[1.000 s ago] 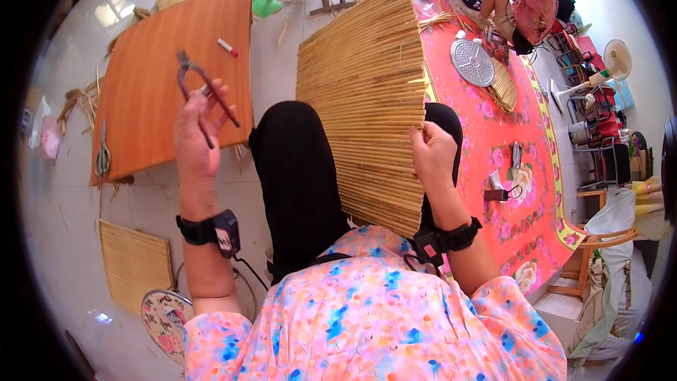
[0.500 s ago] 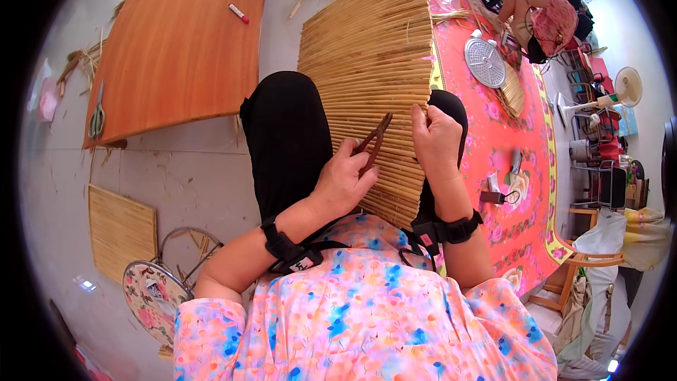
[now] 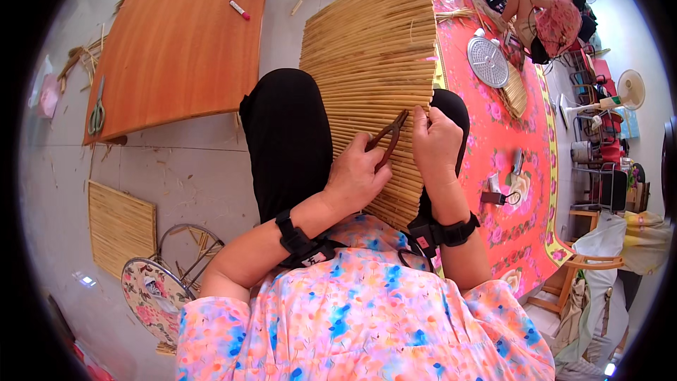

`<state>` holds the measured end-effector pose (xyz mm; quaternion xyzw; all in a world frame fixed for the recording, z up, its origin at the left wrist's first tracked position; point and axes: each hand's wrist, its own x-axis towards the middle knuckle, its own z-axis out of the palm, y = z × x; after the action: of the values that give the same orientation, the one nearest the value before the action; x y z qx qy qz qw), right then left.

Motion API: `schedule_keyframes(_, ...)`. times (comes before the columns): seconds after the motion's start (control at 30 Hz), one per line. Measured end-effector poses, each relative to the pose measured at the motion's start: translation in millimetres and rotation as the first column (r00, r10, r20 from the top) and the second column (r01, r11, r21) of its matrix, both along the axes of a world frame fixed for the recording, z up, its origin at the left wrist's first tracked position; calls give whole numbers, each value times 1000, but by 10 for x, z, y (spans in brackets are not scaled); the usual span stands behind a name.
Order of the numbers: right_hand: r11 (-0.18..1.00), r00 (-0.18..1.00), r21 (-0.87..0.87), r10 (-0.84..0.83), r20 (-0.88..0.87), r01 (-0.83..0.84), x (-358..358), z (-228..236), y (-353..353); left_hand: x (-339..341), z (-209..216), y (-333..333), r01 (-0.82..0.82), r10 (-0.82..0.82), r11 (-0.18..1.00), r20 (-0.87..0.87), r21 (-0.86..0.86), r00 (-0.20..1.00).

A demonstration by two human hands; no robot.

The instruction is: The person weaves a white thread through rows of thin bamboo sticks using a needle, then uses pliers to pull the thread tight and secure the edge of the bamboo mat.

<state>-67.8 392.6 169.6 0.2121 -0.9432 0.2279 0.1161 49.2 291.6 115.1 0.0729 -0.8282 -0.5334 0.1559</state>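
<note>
Across my lap and between my knees lies a mat of thin straw-coloured reeds (image 3: 367,35) in close rows. My left hand (image 3: 352,178) is wrapped round the handles of rusty brown pliers (image 3: 391,134). Their tips are over the mat, pointing at its right edge and slightly parted. At that right edge, my right hand (image 3: 436,142) is closed, with thumb and fingertips pinching the mat's border. Whether a loose reed end is also in the pinch is too small to tell.
Left stands an orange wooden table (image 3: 183,42) with scissors (image 3: 97,109) and a red-white marker (image 3: 240,10). A smaller reed mat (image 3: 121,229) and a round floral stool (image 3: 151,296) are lower left. Right is a red floral cloth (image 3: 486,240); another person (image 3: 553,25) sits beyond.
My left hand has moved right and slightly up with the pliers, bringing their tips closer to my right hand. The right hand keeps its pinch on the mat's edge.
</note>
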Motion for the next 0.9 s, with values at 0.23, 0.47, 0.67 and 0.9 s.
schedule_keyframes(0.23,1000,988,-25,-3,154,7,26,107,-21,-47,-49,38,27,-24,997,-38,69,999)
schedule_keyframes(0.47,1000,1000,11,6,11,-6,-5,-4,2,76,4,-103,61,-60,992,-17,112,998)
schedule_keyframes(0.67,995,996,98,-19,-89,28,-180,-74,174,467,691,-810,3,2,988,-29,158,1000)
schedule_keyframes(0.9,998,997,-3,-68,31,68,-67,-2,191,713,933,-1621,-166,148,889,74,427,986)
